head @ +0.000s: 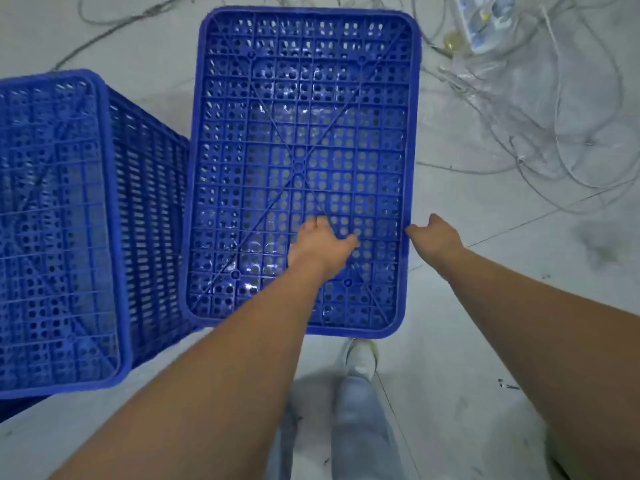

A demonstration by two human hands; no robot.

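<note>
Against grey floor (485, 306), blue crate (301, 133) lies under left grip (322, 244).

Left blue lattice plastic crate (59, 220) is cut off by the left edge, and the blurred white packet (485, 22) by the top edge. Right hand (438, 235) fingers are hidden behind the rim of the centre blue lattice plastic crate (301, 133); left hand (320, 244) fingertips are hidden under its knuckles.

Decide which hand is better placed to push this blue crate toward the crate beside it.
Probably the right hand: it touches the crate's outer right rim, opposite the other crate. The left hand rests on top.
</note>
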